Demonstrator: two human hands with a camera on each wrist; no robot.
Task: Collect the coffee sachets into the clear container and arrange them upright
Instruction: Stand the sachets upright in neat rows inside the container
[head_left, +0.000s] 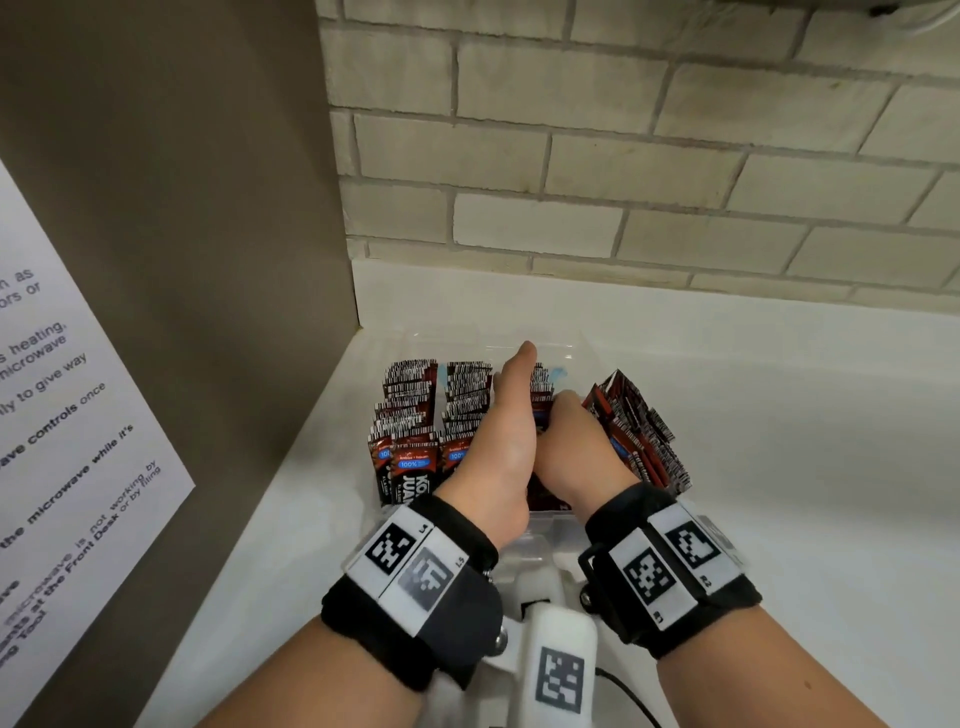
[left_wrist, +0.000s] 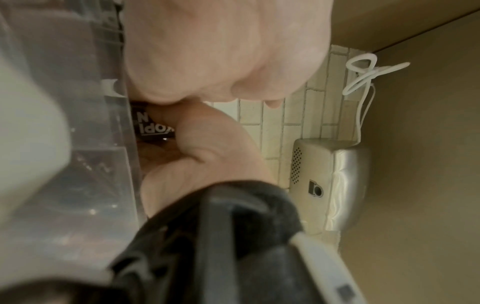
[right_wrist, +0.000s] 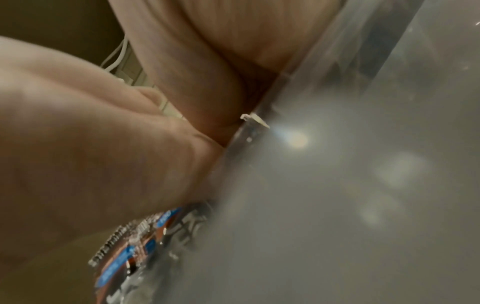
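Note:
A clear container (head_left: 540, 526) stands on the white counter in the corner. Red-and-black coffee sachets (head_left: 415, 431) stand upright in rows in its left part. My left hand (head_left: 511, 410) is edge-on with straight fingers, pressing against those rows. My right hand (head_left: 563, 426) sits just right of it, fingers curled down round sachets between the two hands. One of them, a dark sachet (left_wrist: 153, 123), shows in the left wrist view. Another bundle of sachets (head_left: 636, 431) leans outward on the right, behind my right hand. The right wrist view shows sachets (right_wrist: 135, 246) under the palm and the container wall (right_wrist: 311, 164).
A brown cabinet panel (head_left: 182, 208) with a paper notice (head_left: 62, 415) closes the left side. A brick-tile wall (head_left: 623, 156) runs behind. The white counter (head_left: 779, 415) extends right. A silver appliance (left_wrist: 330, 185) and white cable (left_wrist: 363, 78) show in the left wrist view.

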